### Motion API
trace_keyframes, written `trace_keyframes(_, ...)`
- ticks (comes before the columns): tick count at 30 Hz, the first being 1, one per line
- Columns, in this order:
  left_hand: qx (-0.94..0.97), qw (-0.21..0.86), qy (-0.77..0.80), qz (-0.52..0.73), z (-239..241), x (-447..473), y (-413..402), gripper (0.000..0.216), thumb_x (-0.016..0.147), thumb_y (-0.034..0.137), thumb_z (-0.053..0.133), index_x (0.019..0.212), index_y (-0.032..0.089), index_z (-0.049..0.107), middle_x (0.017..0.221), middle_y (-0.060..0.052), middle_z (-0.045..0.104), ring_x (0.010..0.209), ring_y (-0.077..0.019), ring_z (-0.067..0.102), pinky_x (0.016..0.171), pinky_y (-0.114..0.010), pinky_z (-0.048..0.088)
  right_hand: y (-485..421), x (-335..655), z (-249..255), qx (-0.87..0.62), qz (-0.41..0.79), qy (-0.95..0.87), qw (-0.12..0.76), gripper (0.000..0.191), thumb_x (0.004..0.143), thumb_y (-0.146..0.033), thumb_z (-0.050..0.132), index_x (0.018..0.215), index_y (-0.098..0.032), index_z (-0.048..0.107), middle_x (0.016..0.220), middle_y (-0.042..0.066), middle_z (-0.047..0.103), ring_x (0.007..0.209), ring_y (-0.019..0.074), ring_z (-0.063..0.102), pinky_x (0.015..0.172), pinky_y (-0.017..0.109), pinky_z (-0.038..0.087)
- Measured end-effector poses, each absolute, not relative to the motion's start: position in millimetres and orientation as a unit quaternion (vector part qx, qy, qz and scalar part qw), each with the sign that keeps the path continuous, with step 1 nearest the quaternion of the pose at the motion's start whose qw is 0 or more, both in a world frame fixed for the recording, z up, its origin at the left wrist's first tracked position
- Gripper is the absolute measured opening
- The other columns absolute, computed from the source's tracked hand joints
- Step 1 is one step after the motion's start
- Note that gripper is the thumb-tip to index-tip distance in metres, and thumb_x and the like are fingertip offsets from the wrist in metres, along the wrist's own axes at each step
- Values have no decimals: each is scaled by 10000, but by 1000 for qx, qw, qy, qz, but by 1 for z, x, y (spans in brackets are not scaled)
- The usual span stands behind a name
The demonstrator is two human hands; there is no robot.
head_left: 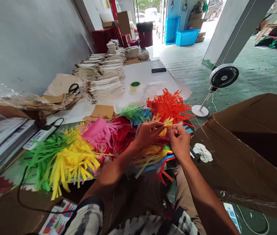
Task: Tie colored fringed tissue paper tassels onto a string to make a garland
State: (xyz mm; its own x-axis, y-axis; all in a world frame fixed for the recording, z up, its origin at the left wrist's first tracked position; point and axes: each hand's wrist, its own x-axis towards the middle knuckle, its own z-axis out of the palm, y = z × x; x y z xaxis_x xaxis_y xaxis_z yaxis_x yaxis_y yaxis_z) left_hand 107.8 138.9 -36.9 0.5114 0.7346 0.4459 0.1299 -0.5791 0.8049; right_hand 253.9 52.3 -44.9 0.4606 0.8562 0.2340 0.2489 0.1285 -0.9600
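Note:
My left hand [149,133] and my right hand [180,141] meet over a heap of fringed paper. Their fingertips pinch a yellow paper strip [168,124] stretched between them. Beneath the hands lie mixed yellow, blue and red strips, partly covered by my wrists. Just beyond is a bundle of orange-red fringed paper [166,107], with a green and blue bundle [135,114] beside it. To the left of my forearm spread pink fringed paper [99,132], yellow fringed paper [73,155] and green fringed paper [47,156].
Stacks of off-white folded pieces [108,88] line the table's left side. Tape [135,85], a black phone [158,70] and scissors [73,88] lie farther back. A fan [224,76] stands at right, behind a large open cardboard box [241,163]. Crumpled tissue [202,152] lies near my right wrist.

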Motion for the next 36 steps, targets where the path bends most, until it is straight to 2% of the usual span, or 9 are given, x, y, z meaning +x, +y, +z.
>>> trace_keyframes(7,657,588,279,381,-38,108,145,438,822,570,818,911,161,686,862,-34,741,780,-144,684,753,-268,538,58,254,-45,-613,274,-432,603,335,949,-515,619,902,-188,676,659,-14,641,578,135,533,592,273,393)
trace_keyframes(9,628,615,286,382,-38,108,150,460,802,579,831,894,157,671,844,-33,739,770,-142,683,768,-276,543,56,254,-45,-609,273,-432,607,344,953,-529,625,924,-190,679,679,-10,658,597,139,554,613,275,411)
trace_keyframes(15,632,596,308,388,-43,110,152,466,794,581,832,912,169,650,819,-13,706,727,-132,656,691,-251,527,52,253,-42,-610,275,-471,575,356,973,-534,610,877,-196,668,634,-20,653,542,126,502,593,279,379)
trace_keyframes(19,685,530,313,390,-47,110,150,424,839,572,792,925,181,653,827,0,667,717,-125,608,656,-244,496,54,253,-42,-611,302,-468,563,366,952,-551,627,864,-198,667,611,-23,636,531,132,509,555,275,361)
trace_keyframes(26,792,385,236,411,-39,106,149,372,986,525,639,872,178,714,1021,-74,706,989,-188,646,918,-322,502,54,254,-48,-611,314,-455,567,381,942,-573,634,856,-203,660,617,-19,633,540,133,505,546,268,364)
trace_keyframes(28,787,381,254,413,-37,106,147,403,1003,534,607,845,183,725,976,-66,717,940,-180,651,884,-315,501,53,254,-48,-608,310,-459,569,376,947,-570,629,858,-205,660,618,-24,628,544,132,500,549,269,364)
trace_keyframes(30,775,386,291,407,-34,106,145,386,956,553,675,839,189,729,898,-40,725,851,-166,647,825,-299,497,51,254,-46,-609,302,-467,565,360,953,-549,624,838,-210,651,613,-29,622,541,129,491,552,272,358)
trace_keyframes(34,753,422,305,402,-28,107,143,374,862,536,794,1053,216,773,911,-19,752,821,-155,663,785,-275,497,49,254,-43,-618,280,-480,555,346,973,-509,598,792,-216,628,609,-29,624,541,126,477,567,278,350)
trace_keyframes(36,754,432,288,402,-27,108,143,357,867,531,790,1029,214,797,920,-31,770,835,-163,678,792,-279,504,48,254,-42,-620,278,-481,554,349,976,-516,596,802,-216,631,619,-27,633,550,126,482,573,277,351)
